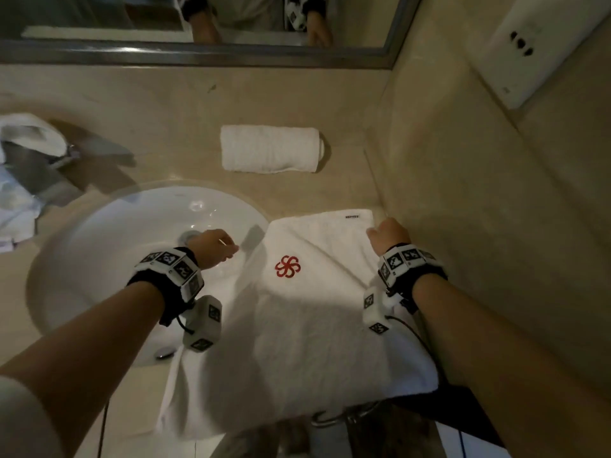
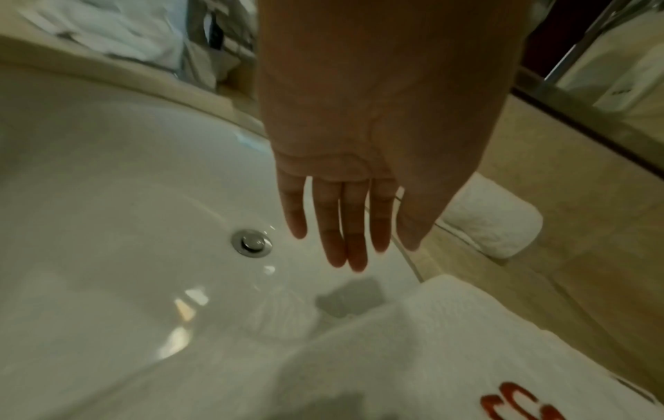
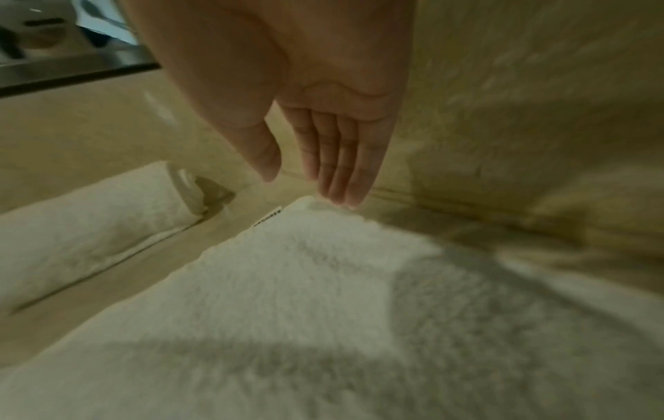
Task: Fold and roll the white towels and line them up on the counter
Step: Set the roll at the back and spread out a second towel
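A white towel [image 1: 297,325] lies spread flat on the desk [image 1: 165,104], at its near right part, close against the right wall. Its far right corner, with a small label, sits near the wall joint; its near edge hangs over the desk's front edge, and its left side droops over the rim of the sink [image 1: 99,233] and into the bowl. A red logo [image 1: 287,266] shows on the towel's far left part.

A roll [image 1: 269,148] of white towel lies farther back on the desk, between the flat towel and the mirror [image 1: 198,54], its length running left to right, apart from the flat towel.

The sink is a white round bowl set in the desk, left of the towel. Inside it are the metal drain plug [image 2: 251,243] and the drooping towel edge; nothing else can be made out in the bowl.

The left hand [image 2: 345,199] hangs above the sink near the drain, its grip open: fingers straight and together, holding nothing, not touching the towel. The right hand [image 3: 323,128] hovers over the towel's far right corner, its grip also open with straight fingers pointing down; the fingertips [image 3: 341,199] are just beside or barely on the corner, and contact cannot be told.

At the desk's left edge a faucet [image 1: 49,160] stands behind the sink with crumpled white cloth [image 1: 20,200] beside it. A wall socket [image 1: 522,47] sits on the right wall.
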